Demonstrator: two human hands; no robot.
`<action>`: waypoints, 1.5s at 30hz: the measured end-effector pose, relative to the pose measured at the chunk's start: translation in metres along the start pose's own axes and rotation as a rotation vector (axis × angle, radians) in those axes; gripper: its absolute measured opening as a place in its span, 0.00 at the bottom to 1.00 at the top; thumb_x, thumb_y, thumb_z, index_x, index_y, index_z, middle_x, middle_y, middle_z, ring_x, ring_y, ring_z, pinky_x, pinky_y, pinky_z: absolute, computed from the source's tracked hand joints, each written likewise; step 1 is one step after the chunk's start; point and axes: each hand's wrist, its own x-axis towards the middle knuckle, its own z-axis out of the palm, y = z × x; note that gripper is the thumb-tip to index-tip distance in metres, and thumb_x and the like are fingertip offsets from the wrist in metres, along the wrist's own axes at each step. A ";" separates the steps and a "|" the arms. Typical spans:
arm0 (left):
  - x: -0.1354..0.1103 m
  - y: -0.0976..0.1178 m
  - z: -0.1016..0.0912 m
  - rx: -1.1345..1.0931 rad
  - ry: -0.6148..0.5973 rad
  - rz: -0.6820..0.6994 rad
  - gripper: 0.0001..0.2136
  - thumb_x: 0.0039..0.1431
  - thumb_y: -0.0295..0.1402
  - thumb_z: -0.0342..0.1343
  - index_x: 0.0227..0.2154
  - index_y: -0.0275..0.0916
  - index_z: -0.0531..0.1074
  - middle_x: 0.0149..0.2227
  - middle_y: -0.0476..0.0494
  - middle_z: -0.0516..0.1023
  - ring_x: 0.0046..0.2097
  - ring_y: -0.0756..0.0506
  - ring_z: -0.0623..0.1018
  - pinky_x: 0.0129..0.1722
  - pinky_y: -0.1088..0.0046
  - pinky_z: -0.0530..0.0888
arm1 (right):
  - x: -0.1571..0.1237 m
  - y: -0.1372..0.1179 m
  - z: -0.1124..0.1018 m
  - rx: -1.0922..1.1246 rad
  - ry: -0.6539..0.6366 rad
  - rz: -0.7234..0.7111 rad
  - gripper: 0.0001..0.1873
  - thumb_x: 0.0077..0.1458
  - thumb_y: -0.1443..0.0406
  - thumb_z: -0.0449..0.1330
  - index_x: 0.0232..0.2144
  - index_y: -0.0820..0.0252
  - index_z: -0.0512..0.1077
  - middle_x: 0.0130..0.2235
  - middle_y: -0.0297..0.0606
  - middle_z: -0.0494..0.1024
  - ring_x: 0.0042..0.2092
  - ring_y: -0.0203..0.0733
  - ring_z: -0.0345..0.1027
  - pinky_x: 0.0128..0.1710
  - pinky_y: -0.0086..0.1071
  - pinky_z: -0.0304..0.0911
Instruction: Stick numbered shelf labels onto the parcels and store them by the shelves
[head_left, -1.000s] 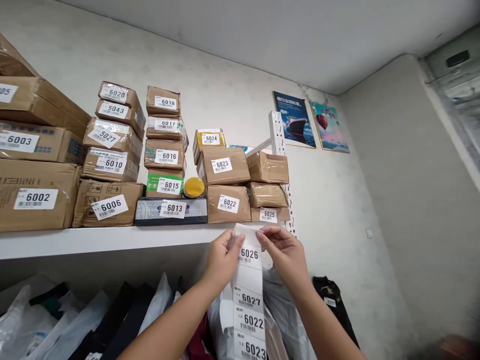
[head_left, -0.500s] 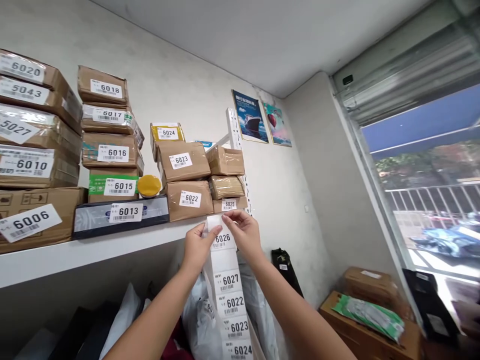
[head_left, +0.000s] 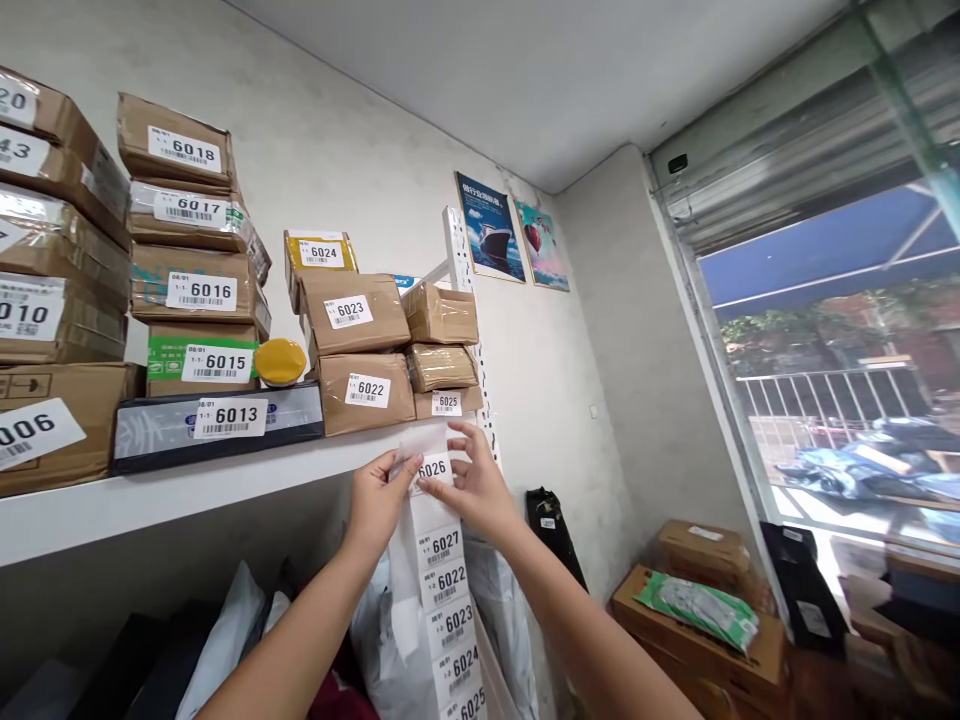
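A long white strip of numbered labels (head_left: pixel 444 590) hangs down in front of me; 6027, 6022, 6023 and 6024 read on it. My left hand (head_left: pixel 375 500) pinches the strip's top left edge. My right hand (head_left: pixel 469 480) pinches the label 6026 (head_left: pixel 433 468) at the top, its corner lifted off the backing, the other fingers spread. Both hands are just below the edge of the white shelf (head_left: pixel 187 490), under the small parcel marked 6025 (head_left: pixel 448 402).
Brown parcels with numbered labels stack along the shelf, among them 6022 (head_left: pixel 366 392), 6023 (head_left: pixel 352 312) and a dark flat box 6013 (head_left: pixel 217 420). Bagged parcels (head_left: pixel 225 640) lie below. Cardboard boxes (head_left: pixel 697 610) sit on the floor by the window at right.
The view has swung right, bringing the window in. My hands have stayed on the strip's top, and my right fingers now lift label 6026 from the backing.
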 end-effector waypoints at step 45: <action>-0.019 -0.015 0.016 0.181 -0.043 -0.078 0.17 0.50 0.47 0.63 0.26 0.35 0.78 0.25 0.47 0.77 0.29 0.47 0.72 0.29 0.74 0.67 | 0.108 -0.033 -0.025 -0.224 0.326 -0.431 0.08 0.50 0.60 0.65 0.32 0.57 0.74 0.31 0.35 0.75 0.33 0.38 0.69 0.37 0.34 0.69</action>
